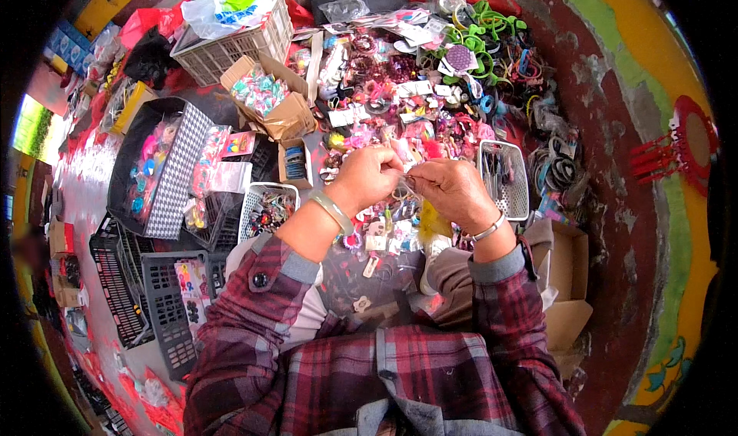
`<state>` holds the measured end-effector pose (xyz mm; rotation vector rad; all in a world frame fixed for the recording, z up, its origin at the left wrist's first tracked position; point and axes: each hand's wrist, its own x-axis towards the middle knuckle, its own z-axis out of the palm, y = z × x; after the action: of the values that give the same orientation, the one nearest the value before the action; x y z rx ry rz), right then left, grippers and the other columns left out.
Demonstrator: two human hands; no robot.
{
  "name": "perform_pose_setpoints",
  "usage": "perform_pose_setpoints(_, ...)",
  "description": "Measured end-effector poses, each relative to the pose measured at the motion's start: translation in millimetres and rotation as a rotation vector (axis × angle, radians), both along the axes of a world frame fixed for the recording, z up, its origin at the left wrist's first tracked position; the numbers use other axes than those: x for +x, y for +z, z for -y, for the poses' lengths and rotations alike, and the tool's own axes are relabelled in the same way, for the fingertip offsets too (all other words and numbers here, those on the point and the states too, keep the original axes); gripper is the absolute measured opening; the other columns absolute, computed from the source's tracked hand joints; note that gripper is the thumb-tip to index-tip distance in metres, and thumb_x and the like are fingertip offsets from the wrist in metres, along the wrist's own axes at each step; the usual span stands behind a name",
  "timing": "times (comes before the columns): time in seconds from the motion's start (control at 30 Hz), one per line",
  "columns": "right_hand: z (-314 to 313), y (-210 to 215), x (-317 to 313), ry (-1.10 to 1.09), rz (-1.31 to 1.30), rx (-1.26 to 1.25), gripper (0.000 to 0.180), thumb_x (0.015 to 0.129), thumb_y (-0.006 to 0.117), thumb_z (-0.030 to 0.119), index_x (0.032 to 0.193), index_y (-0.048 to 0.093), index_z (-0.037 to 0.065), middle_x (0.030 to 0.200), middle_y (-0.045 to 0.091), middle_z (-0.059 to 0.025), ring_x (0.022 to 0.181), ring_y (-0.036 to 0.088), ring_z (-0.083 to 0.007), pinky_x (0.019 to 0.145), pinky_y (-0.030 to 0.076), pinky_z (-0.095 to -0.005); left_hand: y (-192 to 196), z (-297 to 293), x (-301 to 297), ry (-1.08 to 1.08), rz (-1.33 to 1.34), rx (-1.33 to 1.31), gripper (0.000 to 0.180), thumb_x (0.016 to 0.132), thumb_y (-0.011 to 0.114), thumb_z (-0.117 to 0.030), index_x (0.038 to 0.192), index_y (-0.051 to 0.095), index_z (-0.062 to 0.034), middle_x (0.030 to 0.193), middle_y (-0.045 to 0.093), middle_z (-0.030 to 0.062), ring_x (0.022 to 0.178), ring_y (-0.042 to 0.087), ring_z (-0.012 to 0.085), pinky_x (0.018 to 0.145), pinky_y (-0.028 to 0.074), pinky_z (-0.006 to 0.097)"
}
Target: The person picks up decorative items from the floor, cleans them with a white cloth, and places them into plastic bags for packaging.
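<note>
My left hand [367,176] and my right hand [455,192] meet in front of me, fingertips almost touching. Each is closed in a pinch. Between them is a small, thin, pale thing, largely hidden by the fingers, and I cannot make out its kind. Below and beyond the hands spreads a dense heap of small hair accessories [419,90] in pink, purple and red. A yellow piece [434,222] shows just beneath my right hand. Close to my left wrist stands a white basket [247,219] of small dark pieces; another white basket [524,198] is right of my right hand.
Green headbands [483,40] lie at the far right of the heap. An open cardboard box [296,121] holds small packets, with a smaller box [306,176] nearer. Left are a houndstooth-patterned box [178,176] and black crates [163,313]. A tall plastic crate [223,56] stands behind.
</note>
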<state>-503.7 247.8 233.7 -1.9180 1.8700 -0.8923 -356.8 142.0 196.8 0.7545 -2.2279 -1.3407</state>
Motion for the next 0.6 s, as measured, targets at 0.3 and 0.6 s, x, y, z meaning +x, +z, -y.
perform_pose_setpoints(0.3, 0, 0, -4, 0.007, 0.201, 0.092, 0.012, 0.079, 0.059, 0.007, 0.087, 0.063, -0.001, 0.067, 0.060, -0.0083, 0.062, 0.056, -0.0123, 0.055, 0.045, -0.0271, -5, 2, 1, 0.009, 0.050, -0.247, 0.018, 0.064, 0.050, 0.000, 0.077, 0.063, -0.0029, 0.074, 0.061, 0.0141, 0.070, 0.060, 0.0244, 0.064, 0.047, 0.032)
perform_pose_setpoints(0.6, 8, -18, -14, -0.135, 0.435, 0.131, 0.018, 0.082, 0.057, 0.018, 0.085, 0.064, 0.002, 0.068, 0.061, -0.0068, 0.057, 0.056, -0.0127, 0.053, 0.045, -0.0282, 2, -1, 4, -0.064, 0.094, -0.094, 0.014, 0.074, 0.051, -0.011, 0.080, 0.062, -0.0035, 0.069, 0.059, 0.0140, 0.062, 0.058, 0.0258, 0.058, 0.044, 0.034)
